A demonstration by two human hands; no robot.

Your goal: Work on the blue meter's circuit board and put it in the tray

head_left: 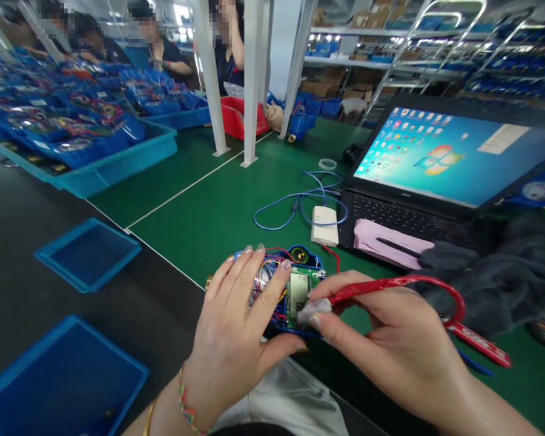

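Note:
In the head view, my left hand (236, 321) lies across an opened blue meter (313, 261), fingers over its far side and thumb along its near edge. A green circuit board (318, 277) with a small grey display (298, 293) sits in the housing, beside bunched thin coloured wires (266, 275). My right hand (381, 339) pinches the whitish wrapped end (314, 310) of a red cable (390, 283) down against the board by the display. The cable loops back over that hand. What lies under my fingers is hidden.
A laptop (402, 203) stands at right, with pink cloth, black pen and dark fabric (518, 272) near it. A white box (324, 225) with blue cable lies beyond the meter. Blue trays (91, 254) sit left; filled bins (158, 151) and co-workers are behind white posts (251, 85).

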